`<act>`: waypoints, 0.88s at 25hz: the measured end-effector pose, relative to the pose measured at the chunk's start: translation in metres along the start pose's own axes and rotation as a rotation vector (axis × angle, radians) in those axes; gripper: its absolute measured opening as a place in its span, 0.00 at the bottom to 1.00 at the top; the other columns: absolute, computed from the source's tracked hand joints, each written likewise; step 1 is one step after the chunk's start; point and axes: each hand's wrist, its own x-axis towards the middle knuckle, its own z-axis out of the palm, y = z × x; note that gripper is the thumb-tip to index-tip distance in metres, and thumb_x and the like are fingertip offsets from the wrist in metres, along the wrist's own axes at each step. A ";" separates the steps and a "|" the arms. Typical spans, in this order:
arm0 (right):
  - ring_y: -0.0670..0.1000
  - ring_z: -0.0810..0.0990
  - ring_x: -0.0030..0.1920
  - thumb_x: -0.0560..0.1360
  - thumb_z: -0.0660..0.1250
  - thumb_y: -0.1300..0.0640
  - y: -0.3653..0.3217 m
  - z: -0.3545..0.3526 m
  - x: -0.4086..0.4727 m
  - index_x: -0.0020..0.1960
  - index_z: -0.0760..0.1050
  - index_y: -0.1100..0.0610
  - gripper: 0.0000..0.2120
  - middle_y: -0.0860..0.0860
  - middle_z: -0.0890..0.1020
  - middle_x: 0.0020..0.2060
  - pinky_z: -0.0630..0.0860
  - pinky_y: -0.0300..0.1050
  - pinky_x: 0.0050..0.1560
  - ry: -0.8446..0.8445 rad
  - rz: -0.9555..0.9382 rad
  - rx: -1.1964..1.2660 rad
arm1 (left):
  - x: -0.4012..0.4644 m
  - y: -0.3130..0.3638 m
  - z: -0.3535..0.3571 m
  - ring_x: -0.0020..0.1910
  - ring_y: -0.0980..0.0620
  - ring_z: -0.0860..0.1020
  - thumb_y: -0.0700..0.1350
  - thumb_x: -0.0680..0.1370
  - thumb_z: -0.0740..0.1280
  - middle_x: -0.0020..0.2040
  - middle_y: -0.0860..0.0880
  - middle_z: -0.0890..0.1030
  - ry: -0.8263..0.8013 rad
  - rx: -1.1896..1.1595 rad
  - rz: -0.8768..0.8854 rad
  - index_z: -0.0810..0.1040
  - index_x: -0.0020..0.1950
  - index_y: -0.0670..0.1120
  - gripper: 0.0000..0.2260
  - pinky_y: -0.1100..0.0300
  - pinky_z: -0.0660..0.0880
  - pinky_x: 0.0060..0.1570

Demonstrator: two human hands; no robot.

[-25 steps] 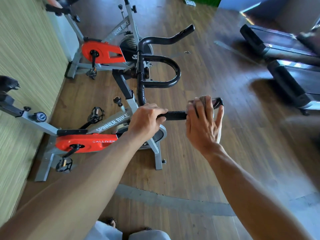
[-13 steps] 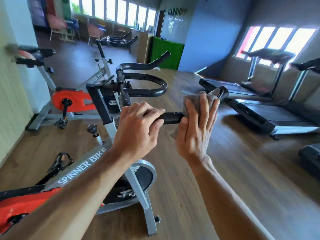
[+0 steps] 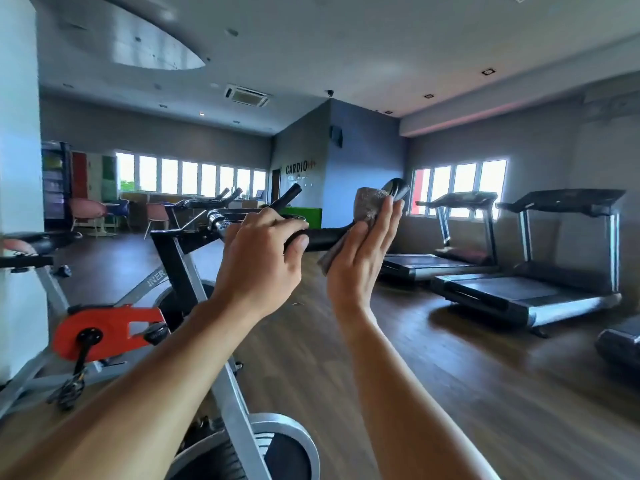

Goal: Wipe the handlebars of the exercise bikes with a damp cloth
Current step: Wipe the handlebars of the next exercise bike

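While cloth sits on bar end: wipe of the near bike's right horn is the step in hand, my read.
Left hand [image 3: 263, 258]: fingers curled round the handlebar [image 3: 322, 239], gripping it just left of the cloth; steadies the bike.
Right hand [image 3: 363, 258]: fingers straight, palm flat, pressing the cloth [image 3: 369, 202] against the bar's upturned end; not curled round it, so an open-handed press.
Cloth: grey, bunched at the top near the fingertips, one corner hanging below the bar beside the palm; damp or dry cannot tell.
Handlebar: black, runs left to right at chest height; its tip [image 3: 396, 188] pokes out above the cloth, uncovered.
Bike [image 3: 194, 282]: grey frame, flywheel at bottom of view, directly under the arms.
Second bike [image 3: 107, 329]: orange guard, pedal hanging, stands at left beside the wall; its bars are partly hidden behind the left hand.
Treadmills [image 3: 540, 271]: two at right, well apart from the bikes.
Floor [image 3: 450, 375]: wood planks.
Progress: early to middle, a guess; at least one more bike left.
Next move needs: slide cloth up over the bare tip, then back along toward the left hand; curling the fingers round the bar would cover its underside too.
Risk: flat press may let the loose corner slip off.
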 end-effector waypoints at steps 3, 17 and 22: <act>0.44 0.50 0.78 0.82 0.49 0.52 -0.006 0.004 0.016 0.79 0.53 0.57 0.26 0.54 0.53 0.80 0.48 0.35 0.77 0.099 0.143 0.075 | 0.002 0.001 -0.001 0.48 0.46 0.79 0.50 0.76 0.62 0.44 0.50 0.80 -0.009 -0.001 -0.007 0.84 0.56 0.48 0.15 0.43 0.75 0.53; 0.48 0.50 0.79 0.82 0.48 0.50 0.002 -0.012 0.018 0.80 0.49 0.55 0.28 0.52 0.53 0.80 0.48 0.44 0.79 -0.063 0.119 0.098 | 0.001 -0.001 -0.002 0.44 0.47 0.76 0.50 0.76 0.63 0.41 0.56 0.71 -0.014 -0.039 0.040 0.83 0.57 0.48 0.15 0.42 0.75 0.50; 0.51 0.54 0.79 0.81 0.49 0.48 0.002 -0.016 0.052 0.80 0.51 0.54 0.29 0.53 0.55 0.79 0.51 0.49 0.79 -0.017 0.190 0.074 | 0.003 0.001 -0.003 0.47 0.46 0.77 0.51 0.75 0.63 0.42 0.56 0.72 -0.021 -0.030 0.019 0.83 0.57 0.48 0.15 0.41 0.74 0.52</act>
